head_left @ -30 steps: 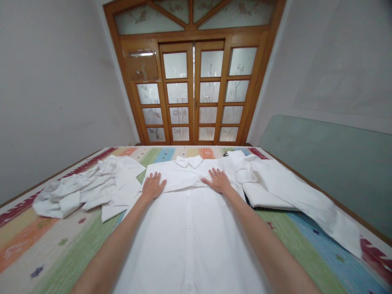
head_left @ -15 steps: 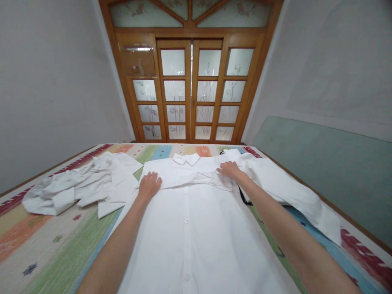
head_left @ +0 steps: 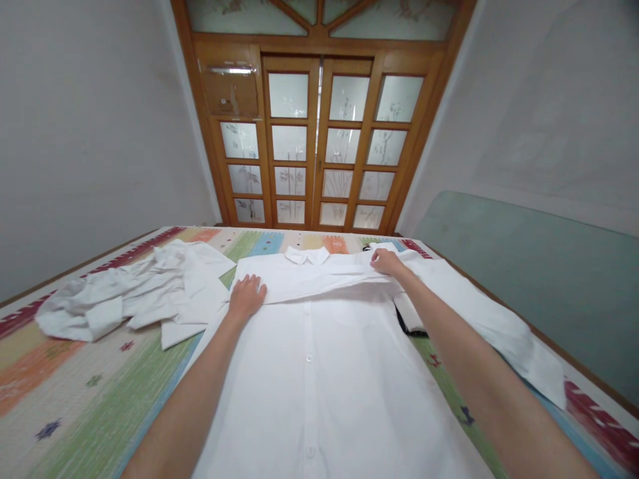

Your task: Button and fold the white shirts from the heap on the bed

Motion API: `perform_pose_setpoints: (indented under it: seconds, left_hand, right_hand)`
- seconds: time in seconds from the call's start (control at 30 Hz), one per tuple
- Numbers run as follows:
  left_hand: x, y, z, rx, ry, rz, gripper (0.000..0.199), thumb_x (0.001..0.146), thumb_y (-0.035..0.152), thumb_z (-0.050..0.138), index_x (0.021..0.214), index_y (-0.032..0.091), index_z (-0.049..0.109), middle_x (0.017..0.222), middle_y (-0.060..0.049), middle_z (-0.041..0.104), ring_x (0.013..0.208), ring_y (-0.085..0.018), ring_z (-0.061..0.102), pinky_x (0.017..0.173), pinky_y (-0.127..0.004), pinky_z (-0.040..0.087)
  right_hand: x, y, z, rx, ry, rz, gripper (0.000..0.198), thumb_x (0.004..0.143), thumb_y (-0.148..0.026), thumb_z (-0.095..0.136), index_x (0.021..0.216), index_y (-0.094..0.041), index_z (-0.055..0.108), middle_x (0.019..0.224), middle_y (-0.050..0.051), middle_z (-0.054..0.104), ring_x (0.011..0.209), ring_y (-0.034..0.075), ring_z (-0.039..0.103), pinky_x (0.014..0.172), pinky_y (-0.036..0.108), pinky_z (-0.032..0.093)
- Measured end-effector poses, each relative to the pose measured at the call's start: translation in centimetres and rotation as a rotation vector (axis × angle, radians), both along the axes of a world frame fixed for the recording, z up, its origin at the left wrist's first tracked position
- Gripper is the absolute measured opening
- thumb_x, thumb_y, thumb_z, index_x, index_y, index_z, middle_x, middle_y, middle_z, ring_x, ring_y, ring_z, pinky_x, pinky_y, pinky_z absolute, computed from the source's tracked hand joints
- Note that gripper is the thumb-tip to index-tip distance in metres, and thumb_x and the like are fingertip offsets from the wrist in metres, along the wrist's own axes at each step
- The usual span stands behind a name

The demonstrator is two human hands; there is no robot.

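Observation:
A white button-up shirt [head_left: 319, 379] lies front up before me, its collar [head_left: 307, 255] at the far end. Across its chest runs a band of white cloth [head_left: 309, 283] that looks like a folded-over sleeve. My left hand [head_left: 247, 296] rests with fingers extended on this band's left end. At the other end, my right hand [head_left: 388, 262] has its fingers closed on the cloth, lifting its lower edge a little. Beyond that hand, a white sleeve [head_left: 479, 309] stretches to the right. A black-edged item [head_left: 410, 322] shows partly under the shirt's right side.
Crumpled white garments [head_left: 134, 289] lie at the left on a striped, patterned bed cover [head_left: 100, 392]. A pale green board [head_left: 529, 259] stands along the right wall. Wooden doors with glass panes [head_left: 319, 140] are at the far end.
My right hand has moved right and slightly away, drawing the band's right end straighter and raising it. My left hand stays in place on the cloth. The view has shifted slightly.

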State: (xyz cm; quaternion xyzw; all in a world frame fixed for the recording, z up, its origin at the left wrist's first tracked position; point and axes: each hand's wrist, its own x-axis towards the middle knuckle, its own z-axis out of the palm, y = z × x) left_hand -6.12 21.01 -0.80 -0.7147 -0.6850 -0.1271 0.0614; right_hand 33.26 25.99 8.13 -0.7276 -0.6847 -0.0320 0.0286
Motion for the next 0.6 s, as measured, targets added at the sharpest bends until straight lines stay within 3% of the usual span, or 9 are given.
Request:
perform_pose_setpoints:
  seconds: [0.23,0.43,0.6]
  left_hand:
    - [0.5,-0.7,0.6,-0.016,0.035,0.004,0.046,0.096,0.037,0.035,0.126,0.012,0.060,0.142,-0.015,0.054,0.136,-0.031,0.043,0.113,-0.051,0.031]
    - [1.1,-0.8,1.1,-0.017,-0.049,-0.006,0.048,0.095,0.036,0.038,0.130,0.011,0.059,0.140,-0.015,0.056,0.136,-0.029,0.045,0.115,-0.046,0.031]
    - [3.4,-0.7,0.8,-0.062,-0.182,-0.208,0.049,0.097,0.035,0.035,0.137,0.015,0.053,0.146,-0.009,0.051,0.141,-0.022,0.039,0.116,-0.036,0.032]
  right_hand:
    - [-1.1,-1.9,-1.5,-0.042,-0.135,0.102,0.036,0.087,-0.013,0.056,0.123,-0.015,0.061,0.123,0.019,0.062,0.110,0.029,0.061,0.089,0.037,0.045]
    - [-3.8,-3.6,-2.6,0.101,-0.200,0.165,0.037,0.089,-0.012,0.049,0.124,-0.015,0.060,0.132,0.022,0.053,0.121,0.035,0.049,0.094,0.044,0.041]
    - [-8.8,-3.9,-4.2,0.071,-0.020,0.362,0.033,0.094,-0.023,0.044,0.119,-0.017,0.065,0.125,0.014,0.062,0.116,0.028,0.051,0.097,0.036,0.040]
